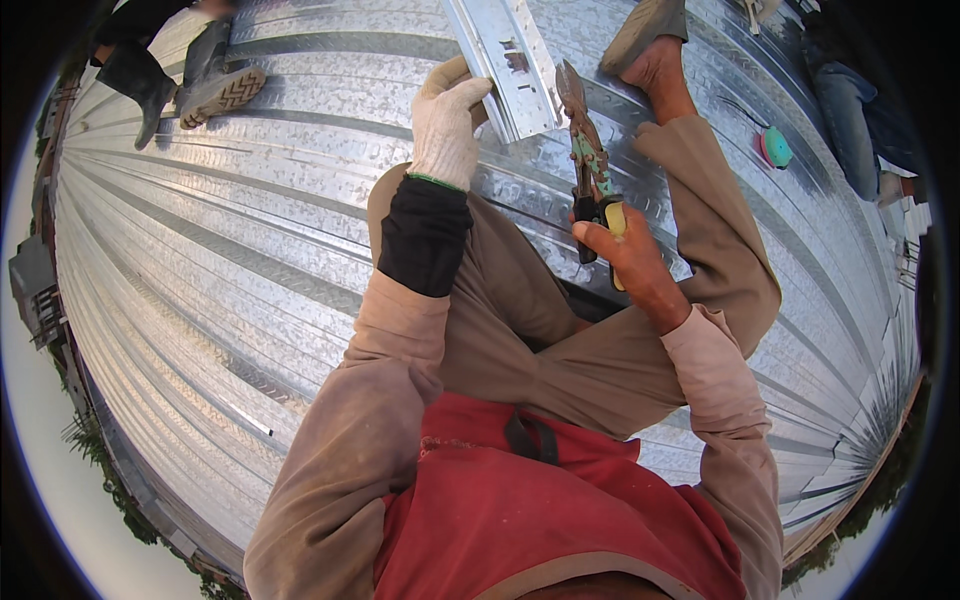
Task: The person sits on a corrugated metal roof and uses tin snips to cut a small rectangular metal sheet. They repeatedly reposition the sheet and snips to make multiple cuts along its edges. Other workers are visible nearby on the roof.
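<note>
My left hand (443, 130), in a white knit glove with a black sleeve band below it, grips the lower left edge of a galvanized metal channel (510, 90) with slotted cutouts. My bare right hand (633, 255) holds tin snips (586, 150) with worn green paint and black and yellow handles, pointed upward. The snips' jaws lie just beside the channel's lower right end; I cannot tell whether they touch it.
I sit on a ribbed metal sheet surface (200, 300). A teal and red round object (775, 147) with a dark cord lies at the right. Another person's rubber boots (200, 95) are at upper left, another person's jeans-clad leg (850, 125) at upper right.
</note>
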`<state>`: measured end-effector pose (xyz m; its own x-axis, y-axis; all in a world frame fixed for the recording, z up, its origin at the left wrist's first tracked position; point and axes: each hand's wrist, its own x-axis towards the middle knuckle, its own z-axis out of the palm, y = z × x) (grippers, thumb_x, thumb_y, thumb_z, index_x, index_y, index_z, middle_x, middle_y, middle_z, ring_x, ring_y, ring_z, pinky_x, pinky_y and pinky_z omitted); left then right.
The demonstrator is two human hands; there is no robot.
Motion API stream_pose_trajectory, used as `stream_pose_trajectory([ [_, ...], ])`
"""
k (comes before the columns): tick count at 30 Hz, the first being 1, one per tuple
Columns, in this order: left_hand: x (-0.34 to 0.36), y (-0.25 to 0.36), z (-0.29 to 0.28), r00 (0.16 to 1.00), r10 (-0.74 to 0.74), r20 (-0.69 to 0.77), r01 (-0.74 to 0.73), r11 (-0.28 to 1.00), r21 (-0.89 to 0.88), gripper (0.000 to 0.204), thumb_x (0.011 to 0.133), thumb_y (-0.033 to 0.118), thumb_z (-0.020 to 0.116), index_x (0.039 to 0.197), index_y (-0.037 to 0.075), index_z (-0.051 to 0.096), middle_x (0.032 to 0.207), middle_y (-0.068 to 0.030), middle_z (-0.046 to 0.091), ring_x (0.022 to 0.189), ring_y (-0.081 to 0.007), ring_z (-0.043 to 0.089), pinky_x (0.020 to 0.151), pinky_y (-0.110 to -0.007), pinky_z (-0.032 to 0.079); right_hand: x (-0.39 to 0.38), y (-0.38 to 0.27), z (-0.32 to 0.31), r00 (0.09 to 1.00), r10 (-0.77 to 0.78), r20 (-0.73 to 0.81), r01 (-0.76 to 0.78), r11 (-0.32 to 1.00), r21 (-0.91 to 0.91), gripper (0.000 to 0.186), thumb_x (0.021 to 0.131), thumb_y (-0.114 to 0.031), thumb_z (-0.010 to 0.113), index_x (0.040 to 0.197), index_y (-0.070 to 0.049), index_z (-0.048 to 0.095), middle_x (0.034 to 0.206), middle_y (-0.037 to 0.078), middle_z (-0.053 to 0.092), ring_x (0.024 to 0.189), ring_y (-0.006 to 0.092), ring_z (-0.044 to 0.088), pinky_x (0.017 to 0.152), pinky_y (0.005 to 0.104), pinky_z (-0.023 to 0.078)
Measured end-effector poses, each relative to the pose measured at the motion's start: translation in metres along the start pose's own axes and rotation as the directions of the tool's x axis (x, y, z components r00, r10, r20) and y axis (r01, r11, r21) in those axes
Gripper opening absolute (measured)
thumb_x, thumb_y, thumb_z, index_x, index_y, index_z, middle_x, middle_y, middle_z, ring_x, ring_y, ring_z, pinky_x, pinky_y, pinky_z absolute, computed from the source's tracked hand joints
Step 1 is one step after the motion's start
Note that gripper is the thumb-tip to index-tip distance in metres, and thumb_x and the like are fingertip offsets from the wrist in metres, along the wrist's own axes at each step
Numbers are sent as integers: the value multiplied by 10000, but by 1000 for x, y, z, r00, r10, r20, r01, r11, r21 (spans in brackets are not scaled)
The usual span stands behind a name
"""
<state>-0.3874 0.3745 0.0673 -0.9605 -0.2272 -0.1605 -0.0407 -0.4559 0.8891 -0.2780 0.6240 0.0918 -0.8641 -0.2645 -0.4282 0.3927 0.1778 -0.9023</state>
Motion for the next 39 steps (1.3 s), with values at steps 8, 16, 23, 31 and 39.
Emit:
stream_pose_trajectory([
  [8,-1,-5,-1,986,-141,-84,149,984,96,361,891,-19,650,1245,-86,663,1100,-166,739,939,-243,749,869,-364,626,-1,2,-2,1000,-3,22,3,1000,-3,321,933,-251,768,1082,28,712,871,25,674,774,104,584,707,304,484],
  [16,2,-16,1,963,-224,-152,254,943,214,414,838,-5,667,1238,-110,677,1053,-177,735,914,-240,729,825,-349,597,-4,-2,-1,998,-41,41,39,998,57,333,924,-238,749,1109,37,711,898,35,679,808,116,603,740,299,497],
  [23,7,-26,-8,970,-189,-152,239,852,467,476,833,18,656,1286,-126,659,1070,-199,732,945,-257,728,854,-353,586,-3,-5,-8,987,47,155,-59,996,69,542,937,-221,714,1364,94,602,1222,134,709,1078,194,672,988,349,527],
  [31,17,-46,-16,965,-214,-152,259,688,678,422,828,62,677,1216,-102,708,963,-165,739,795,-208,702,715,-332,556,-4,2,-3,997,-57,61,50,994,101,305,934,-219,756,1115,24,717,913,22,679,811,105,592,738,299,491],
  [39,21,-51,-23,961,-227,-156,268,632,728,479,836,172,694,1222,-112,693,951,-168,733,787,-225,686,716,-357,543,-5,0,-5,994,-18,107,30,993,-112,419,954,-216,707,1277,50,684,1064,32,697,942,103,604,856,295,498],
])
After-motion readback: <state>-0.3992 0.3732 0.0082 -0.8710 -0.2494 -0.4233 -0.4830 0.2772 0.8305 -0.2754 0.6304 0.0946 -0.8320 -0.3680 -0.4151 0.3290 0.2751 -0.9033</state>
